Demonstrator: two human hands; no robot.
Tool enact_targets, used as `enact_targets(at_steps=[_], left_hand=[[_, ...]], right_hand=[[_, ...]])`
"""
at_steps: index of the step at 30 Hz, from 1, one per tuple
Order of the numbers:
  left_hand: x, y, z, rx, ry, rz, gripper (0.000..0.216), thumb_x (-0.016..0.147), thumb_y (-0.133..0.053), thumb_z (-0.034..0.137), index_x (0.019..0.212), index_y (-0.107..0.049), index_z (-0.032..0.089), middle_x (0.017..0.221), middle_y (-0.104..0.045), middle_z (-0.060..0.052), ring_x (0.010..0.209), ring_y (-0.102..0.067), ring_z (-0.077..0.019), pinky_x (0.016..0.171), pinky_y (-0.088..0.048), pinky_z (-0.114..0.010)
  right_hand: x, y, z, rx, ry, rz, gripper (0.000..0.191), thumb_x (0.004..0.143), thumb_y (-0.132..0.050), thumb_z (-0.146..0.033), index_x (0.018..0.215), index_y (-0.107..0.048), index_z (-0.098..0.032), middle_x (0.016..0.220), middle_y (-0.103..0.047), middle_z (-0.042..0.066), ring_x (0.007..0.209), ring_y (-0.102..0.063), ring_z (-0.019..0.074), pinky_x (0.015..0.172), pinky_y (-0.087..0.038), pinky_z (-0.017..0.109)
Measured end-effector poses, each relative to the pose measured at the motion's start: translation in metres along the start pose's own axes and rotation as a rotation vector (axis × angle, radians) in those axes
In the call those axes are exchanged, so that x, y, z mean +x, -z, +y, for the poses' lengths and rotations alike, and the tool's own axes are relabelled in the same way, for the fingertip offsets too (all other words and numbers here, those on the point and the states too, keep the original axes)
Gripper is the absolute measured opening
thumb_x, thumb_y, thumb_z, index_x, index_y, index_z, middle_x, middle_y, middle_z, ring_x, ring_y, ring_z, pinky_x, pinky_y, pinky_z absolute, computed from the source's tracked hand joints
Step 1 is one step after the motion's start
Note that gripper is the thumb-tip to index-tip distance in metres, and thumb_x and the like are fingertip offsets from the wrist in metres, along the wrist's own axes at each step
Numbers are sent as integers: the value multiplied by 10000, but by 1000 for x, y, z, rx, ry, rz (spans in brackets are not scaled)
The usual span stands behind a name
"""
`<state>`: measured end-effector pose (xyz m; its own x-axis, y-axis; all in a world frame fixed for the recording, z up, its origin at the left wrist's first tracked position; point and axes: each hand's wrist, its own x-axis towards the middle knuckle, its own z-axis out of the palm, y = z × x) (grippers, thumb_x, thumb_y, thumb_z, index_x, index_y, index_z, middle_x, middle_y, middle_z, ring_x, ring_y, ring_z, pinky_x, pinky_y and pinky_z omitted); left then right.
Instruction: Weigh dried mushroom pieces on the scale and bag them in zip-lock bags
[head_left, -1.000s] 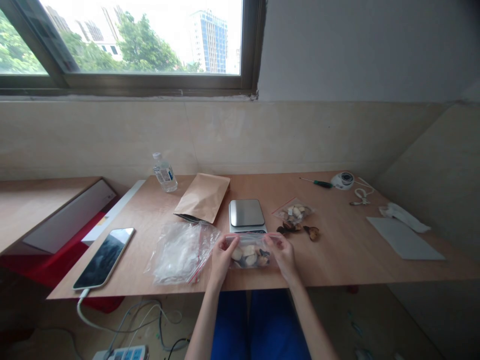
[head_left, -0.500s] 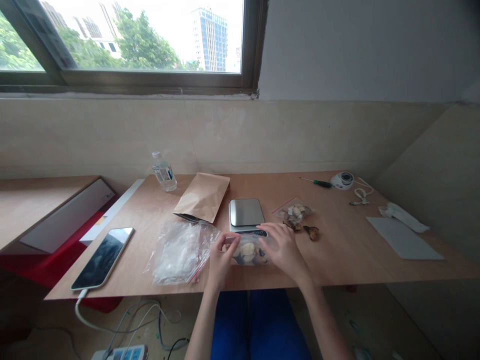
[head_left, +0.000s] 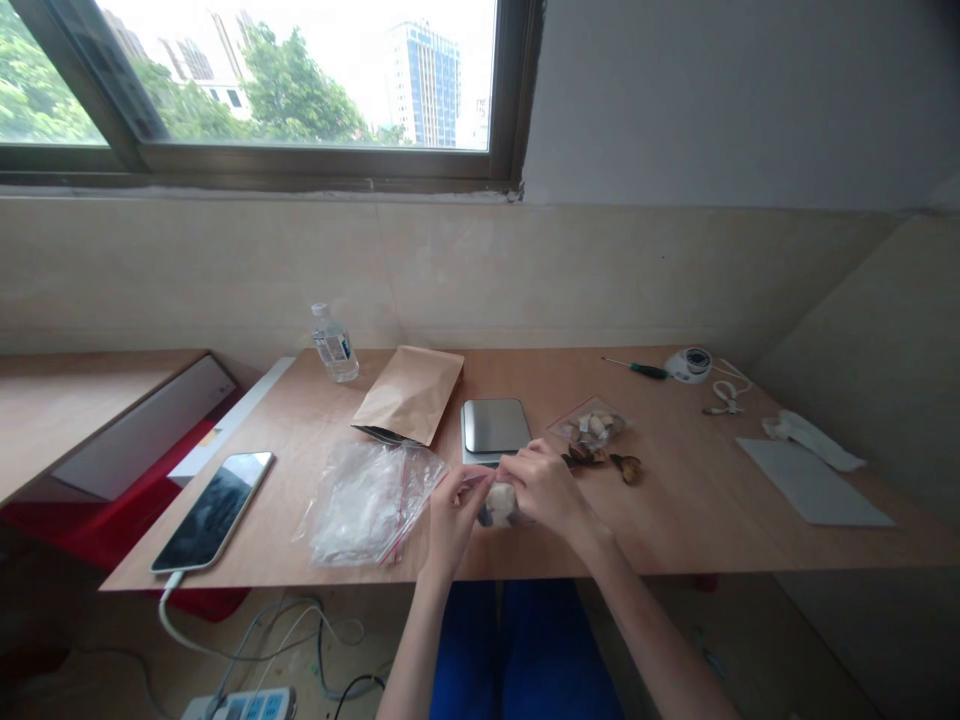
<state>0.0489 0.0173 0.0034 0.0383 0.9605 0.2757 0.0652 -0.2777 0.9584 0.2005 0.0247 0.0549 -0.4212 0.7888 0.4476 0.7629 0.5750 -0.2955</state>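
Observation:
My left hand (head_left: 453, 512) and my right hand (head_left: 541, 485) both pinch the top of a small clear zip bag (head_left: 499, 503) with pale and dark pieces inside, just in front of a small metal-topped scale (head_left: 493, 425). The two hands are close together, fingers closed on the bag's rim. To the right of the scale lies a second filled zip bag (head_left: 592, 425) with a few loose dark pieces (head_left: 627, 466) beside it. A pile of empty zip bags (head_left: 365, 489) lies left of my left hand.
A brown paper pouch (head_left: 409, 394) and a small bottle (head_left: 334, 344) sit at the back of the wooden table (head_left: 690, 500). A phone (head_left: 213, 508) on a cable lies at the left edge. A screwdriver (head_left: 637, 369), a round white device (head_left: 691, 363) and grey sheet (head_left: 813, 481) are at right.
My right hand has moved left along the top of the bag until it is close to my left hand. The bag is now mostly covered by my hands.

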Motion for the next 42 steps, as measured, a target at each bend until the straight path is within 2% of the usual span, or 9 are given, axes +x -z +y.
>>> enact_targets(at_steps=[6,12,16,20,24,28,31,36,42], left_hand=[[1,8,1,-16,21,15,195,798,-604,362,836,-650,177,825,-676,-49,804,-638,-183,692,-483,-254],[3,9,3,14,22,-28,176,794,-612,343,826,-673,181,815,-689,-50,789,-634,-175,680,-486,-246],[2,9,1,-40,40,-75,187,793,-616,346,838,-692,181,843,-691,-53,793,-640,-177,699,-497,-256],[1,11,-2,-35,21,-69,201,791,-616,354,813,-696,170,831,-684,-62,788,-636,-186,711,-504,-273],[0,14,-1,-15,11,-50,205,782,-624,360,798,-700,171,809,-682,-59,771,-630,-187,694,-495,-270],[-2,11,2,-21,18,-18,205,785,-619,365,797,-699,176,792,-676,-56,752,-620,-182,674,-489,-263],[-4,8,4,-39,37,1,196,786,-620,360,792,-695,178,782,-668,-50,741,-615,-173,656,-486,-249],[-6,8,5,0,9,2,168,802,-604,335,790,-697,195,788,-671,-43,745,-611,-169,645,-473,-250],[-10,11,3,48,-83,19,165,808,-591,327,758,-714,227,786,-680,-41,784,-609,-194,728,-476,-306]], right_hand=[[-6,2,6,21,1,-45,226,918,-463,-199,768,-632,-205,728,-695,32,684,-597,169,723,-375,304],[-13,-2,12,12,4,-28,281,884,-410,-63,737,-614,-188,677,-686,20,614,-596,139,744,-368,296],[-12,-1,9,23,47,-51,232,908,-448,-118,773,-626,-180,732,-704,27,675,-625,153,748,-386,301],[-14,1,8,64,20,12,133,895,-525,-227,877,-654,-198,902,-712,50,853,-634,197,768,-424,324],[-19,-4,12,89,-28,55,164,883,-526,-182,787,-656,-201,850,-708,50,811,-630,208,759,-463,350],[-22,-12,14,121,-7,86,192,880,-484,-115,833,-650,-200,883,-708,60,941,-626,232,824,-482,377],[-23,-17,13,91,-16,110,214,866,-470,-88,902,-653,-192,858,-712,71,894,-639,242,791,-500,383],[-26,-16,14,66,10,136,240,882,-452,-96,811,-655,-202,807,-721,50,779,-655,211,767,-505,358],[-33,-10,23,144,-44,87,127,871,-546,-222,859,-672,-224,868,-715,49,852,-647,220,771,-503,356]])
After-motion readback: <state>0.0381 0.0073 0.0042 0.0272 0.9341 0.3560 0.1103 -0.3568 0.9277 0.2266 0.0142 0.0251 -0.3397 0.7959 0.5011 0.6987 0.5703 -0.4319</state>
